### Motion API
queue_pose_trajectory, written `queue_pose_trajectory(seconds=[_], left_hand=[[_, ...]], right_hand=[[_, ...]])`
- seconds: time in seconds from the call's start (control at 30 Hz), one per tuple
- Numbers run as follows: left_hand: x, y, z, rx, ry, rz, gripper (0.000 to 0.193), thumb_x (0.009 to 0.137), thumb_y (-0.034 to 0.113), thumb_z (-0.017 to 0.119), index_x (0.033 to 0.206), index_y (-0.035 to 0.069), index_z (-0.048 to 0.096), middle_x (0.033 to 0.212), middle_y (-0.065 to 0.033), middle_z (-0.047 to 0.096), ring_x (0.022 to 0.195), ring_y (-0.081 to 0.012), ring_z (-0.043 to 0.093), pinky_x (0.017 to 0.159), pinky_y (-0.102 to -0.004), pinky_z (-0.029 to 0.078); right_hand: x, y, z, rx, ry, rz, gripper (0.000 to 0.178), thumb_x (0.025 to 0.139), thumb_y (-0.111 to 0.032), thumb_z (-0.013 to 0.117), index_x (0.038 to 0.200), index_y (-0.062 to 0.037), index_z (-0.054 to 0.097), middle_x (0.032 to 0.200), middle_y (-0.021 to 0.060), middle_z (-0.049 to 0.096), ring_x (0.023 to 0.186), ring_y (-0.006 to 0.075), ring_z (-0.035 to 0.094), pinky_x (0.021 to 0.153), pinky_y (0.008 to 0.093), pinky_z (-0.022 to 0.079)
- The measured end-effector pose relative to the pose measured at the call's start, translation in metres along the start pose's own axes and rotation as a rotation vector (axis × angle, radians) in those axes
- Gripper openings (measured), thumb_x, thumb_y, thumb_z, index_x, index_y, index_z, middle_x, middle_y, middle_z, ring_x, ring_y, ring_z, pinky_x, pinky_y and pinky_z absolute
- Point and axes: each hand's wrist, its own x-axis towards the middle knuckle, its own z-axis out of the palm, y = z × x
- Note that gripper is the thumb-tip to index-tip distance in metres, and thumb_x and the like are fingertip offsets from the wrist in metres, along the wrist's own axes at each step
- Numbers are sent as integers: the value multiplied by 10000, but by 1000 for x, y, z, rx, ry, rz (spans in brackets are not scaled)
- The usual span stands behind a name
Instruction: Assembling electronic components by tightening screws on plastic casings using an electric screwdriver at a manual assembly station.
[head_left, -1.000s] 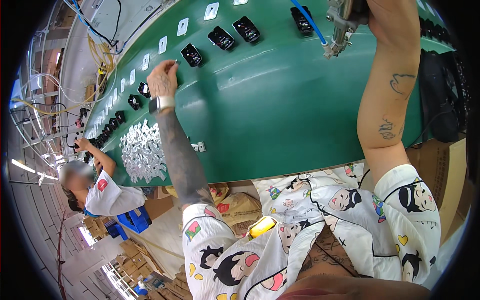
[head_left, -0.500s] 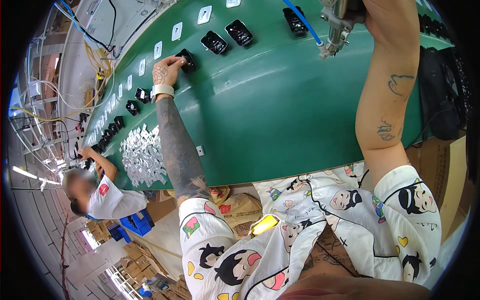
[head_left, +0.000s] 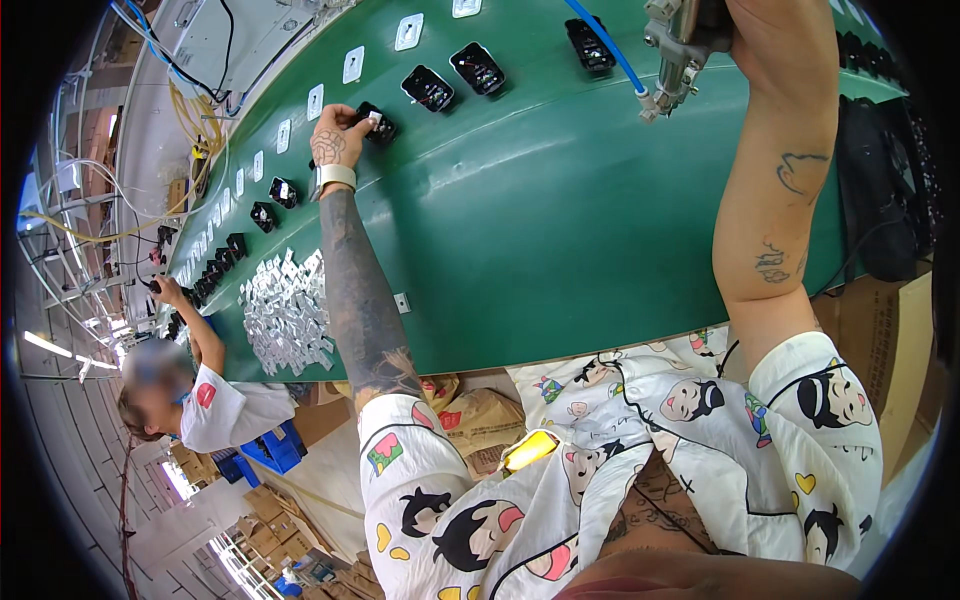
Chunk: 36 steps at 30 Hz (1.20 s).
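White piece, small one, pinched btwn thumb & index of the L hand, right at a black housing on the green table! Housing's just R of the fingertips, long axis slanting far-left to near-right; contact unclear. L's nearer by far: R hand's up by the metal nozzle, cut off, grip can't tell.

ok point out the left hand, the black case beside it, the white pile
left hand point(head_left: 335, 143), head view: its back
black case point(head_left: 385, 128), head view: its right part
white pile point(head_left: 285, 315), head view: its middle
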Motion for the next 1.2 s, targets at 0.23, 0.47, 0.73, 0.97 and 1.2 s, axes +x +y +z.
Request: queue_pose_trajectory(seconds=[0.23,0.47,0.73,0.97,1.2], left_hand=[[-16,7,-14,128,63,229,432,811,248,848,1163,61,678,1090,-103,746,1001,-248,712,946,-379,537],[-110,-57,-106,251,84,15,218,868,186,781,1040,53,761,990,-120,748,881,-247,718,844,-359,556],[-169,-69,-109,61,-209,-275,301,808,196,833,1044,22,765,876,-102,734,814,-184,705,743,-327,563],[-163,-72,-96,224,-5,-203,275,801,178,841,988,-3,752,853,-95,755,780,-158,707,713,-297,552],[-147,-16,-40,-414,-142,-252,265,930,106,741,1126,-67,702,969,-130,755,796,-164,733,703,-250,572]], right_hand=[[-3,-5,9,47,23,30,266,862,-188,829,1002,-21,678,799,6,653,656,59,592,591,218,475],[1,1,-3,29,-73,-74,235,902,-215,804,987,-30,688,746,3,640,632,55,591,580,216,456],[2,4,-5,-39,-104,-73,223,919,-222,788,985,-26,705,744,0,644,636,54,590,582,214,452],[2,1,-1,-5,-125,-68,214,924,-216,780,980,-23,704,746,2,643,645,55,592,582,209,450],[4,3,-5,-11,-108,-81,220,915,-211,788,984,-22,699,754,-1,639,645,54,593,581,210,452]])
